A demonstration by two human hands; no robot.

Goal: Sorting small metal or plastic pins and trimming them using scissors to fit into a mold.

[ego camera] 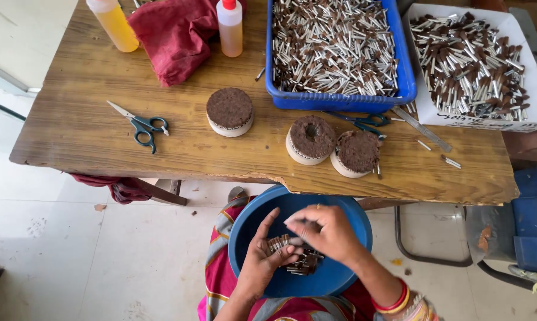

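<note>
Both hands grip brown-tipped metal pins (round blue basin).

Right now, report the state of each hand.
Left hand: closed around a small bundle of brown-tipped metal sticks, over the round blue plastic basin.
Right hand: fingers curled at the same bundle; grip cannot be told.

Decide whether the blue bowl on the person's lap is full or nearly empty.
Nearly empty: the blue bowl shows bare bottom, with only a small heap of brown-tipped sticks under the hands.
</note>
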